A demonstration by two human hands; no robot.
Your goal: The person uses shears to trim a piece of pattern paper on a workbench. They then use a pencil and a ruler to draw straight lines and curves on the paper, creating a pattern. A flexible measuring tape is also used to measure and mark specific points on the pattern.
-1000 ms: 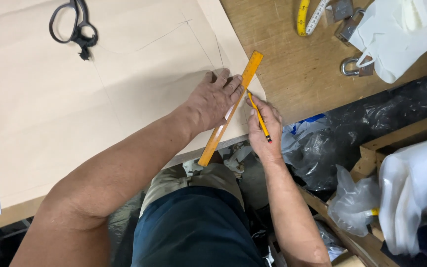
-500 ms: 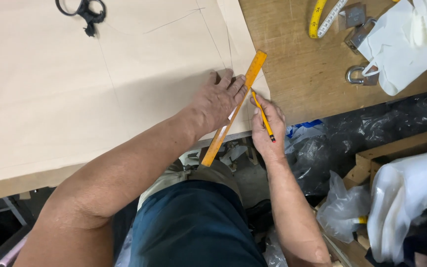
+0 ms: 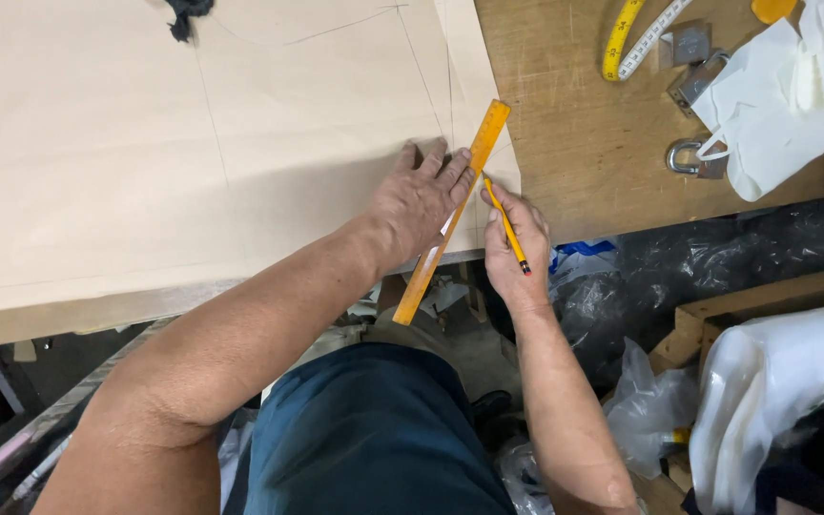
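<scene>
right now your left hand lies flat on the orange ruler, fingers spread and pressing it down onto the tan pattern paper. the ruler runs diagonally, its far end up near the paper's right edge and its near end hanging off the table's front edge, past the paper. your right hand sits just to the right of the ruler, thumb and fingers pinching a yellow pencil whose tip meets the ruler's right side.

to draw this line well, keep the pressing weight over the part of the ruler that rests on the paper, since the overhanging end could let it pivot. hold the pencil tip snug against the ruler's edge and lean it slightly so the mark hugs the edge. draw in one steady pass, not several short ones.

well to the right of the ruler, on the bare wooden table, lie a yellow tape measure, a padlock and a white plastic bag; none of them crowds your stroke.
</scene>
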